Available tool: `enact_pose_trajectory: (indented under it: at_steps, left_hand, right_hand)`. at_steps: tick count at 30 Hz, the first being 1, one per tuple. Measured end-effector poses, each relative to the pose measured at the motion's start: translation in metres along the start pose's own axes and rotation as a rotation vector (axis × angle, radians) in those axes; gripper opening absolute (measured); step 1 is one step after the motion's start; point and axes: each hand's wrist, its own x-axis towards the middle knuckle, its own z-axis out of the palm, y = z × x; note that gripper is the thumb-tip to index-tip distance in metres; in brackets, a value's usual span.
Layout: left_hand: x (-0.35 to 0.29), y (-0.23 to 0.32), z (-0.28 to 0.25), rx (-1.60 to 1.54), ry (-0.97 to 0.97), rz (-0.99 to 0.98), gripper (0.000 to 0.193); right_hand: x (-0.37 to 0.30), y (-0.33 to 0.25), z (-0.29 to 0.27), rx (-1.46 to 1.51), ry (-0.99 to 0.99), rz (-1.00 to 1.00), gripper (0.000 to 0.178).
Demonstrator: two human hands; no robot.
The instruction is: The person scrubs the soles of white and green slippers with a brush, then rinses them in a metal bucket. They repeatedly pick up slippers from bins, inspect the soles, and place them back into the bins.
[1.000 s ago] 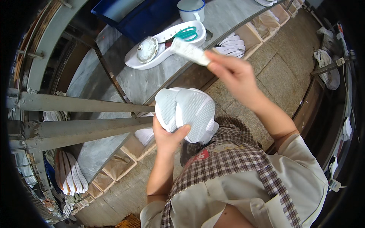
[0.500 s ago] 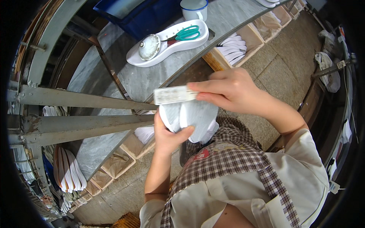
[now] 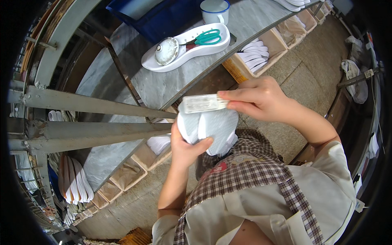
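Grey marbled surface (image 3: pixel 149 87) runs from the near left to the far right, with a stone-tiled floor (image 3: pixel 304 75) to its right and dark shelving along the far left. Two metal bars (image 3: pixel 102 109) come in from the left and point toward the middle of the scene. At the far side of the surface sit a deep blue bin (image 3: pixel 149 22) and, just to its right, a pale mug (image 3: pixel 214 16) with a blue rim. Nearer than both is a white sole-shaped tray (image 3: pixel 185 57), which holds a worn white domed piece (image 3: pixel 167 51) at its left end and teal-handled scissors (image 3: pixel 207 37) at its right. Below the surface's right edge, a cardboard-coloured box (image 3: pixel 277 48) contains white curved pieces (image 3: pixel 254 56); more boxes line up toward the near left, and a stack of white pieces (image 3: pixel 75 181) stands at the far left

Right of the bars, in front of the checked apron (image 3: pixel 245 175), the left hand (image 3: pixel 185 149) is clamped on a pair of pale soles (image 3: pixel 220 126), thumb across the near side, textured faces up and one overlapping the other. The right hand (image 3: pixel 261 98) pinches the right end of a white rectangular block (image 3: pixel 200 103) between thumb and fingers. This block lies across the far end of the soles, covering part of them; whether it touches them I cannot tell
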Motion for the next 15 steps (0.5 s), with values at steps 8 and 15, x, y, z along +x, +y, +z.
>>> enact_pose_trajectory:
  at_steps: [8,15]
  left_hand:
    - [0.001,0.000,0.001,0.062,-0.005,0.034,0.074]
    - [0.001,-0.002,-0.002,0.143,-0.045,0.039,0.076]
  right_hand:
    - [-0.006,0.006,0.001,0.007,0.040,-0.022,0.030]
    - [0.018,0.028,-0.010,-0.160,0.242,0.199,0.028]
